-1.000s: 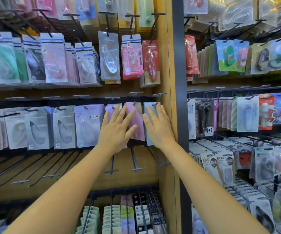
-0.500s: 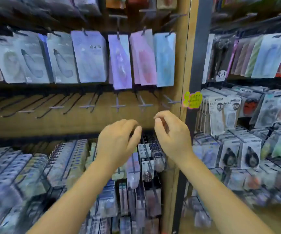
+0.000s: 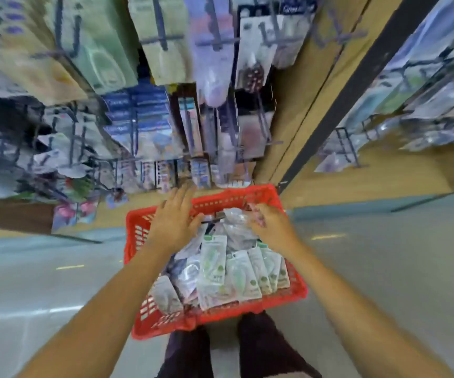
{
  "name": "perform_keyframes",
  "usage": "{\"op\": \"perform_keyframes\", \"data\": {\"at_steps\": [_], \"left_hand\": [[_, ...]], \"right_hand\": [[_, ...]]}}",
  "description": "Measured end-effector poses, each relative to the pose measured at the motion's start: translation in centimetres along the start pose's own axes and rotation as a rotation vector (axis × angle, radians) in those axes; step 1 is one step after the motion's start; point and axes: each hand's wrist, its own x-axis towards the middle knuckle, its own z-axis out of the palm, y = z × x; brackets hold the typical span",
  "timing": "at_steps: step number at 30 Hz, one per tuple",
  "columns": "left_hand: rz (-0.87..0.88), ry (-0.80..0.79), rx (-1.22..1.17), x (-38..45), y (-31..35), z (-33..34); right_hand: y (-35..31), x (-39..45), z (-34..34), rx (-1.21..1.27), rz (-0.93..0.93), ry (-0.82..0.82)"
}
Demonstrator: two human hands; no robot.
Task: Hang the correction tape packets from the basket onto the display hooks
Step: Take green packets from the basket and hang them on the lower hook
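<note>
Red basket [image 3: 135, 236] sits on the floor [image 3: 384, 268] below the hooks [image 3: 163, 39], full of packets [image 3: 231, 271]. Left hand [image 3: 175, 219] reaches in, fingers extended, grasping nothing. Right hand [image 3: 271, 222] lies over the far packets; blur hides its grip.

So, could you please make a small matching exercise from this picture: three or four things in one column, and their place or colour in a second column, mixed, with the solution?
Things:
1. basket
2. packets with green print
3. left hand
4. right hand

Descriptions:
A. standing in a row at the near end of the basket
B. red, on the floor
C. over the far left part of the basket
D. on clear packets at the far right of the basket

Pairs: 1-B, 2-A, 3-C, 4-D
</note>
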Motion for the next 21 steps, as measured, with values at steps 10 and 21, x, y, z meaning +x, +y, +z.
{"op": "perform_keyframes", "data": {"at_steps": [10, 21], "left_hand": [[-0.111, -0.384, 0.181, -1.9, -4.5, 11.4], [-0.051, -0.213, -0.104, -3.8, -2.1, 10.8]], "right_hand": [[5.3, 1.3, 9.2, 0.048, 0.206, -0.274], [6.2, -0.9, 6.9, 0.355, 0.266, -0.073]]}}
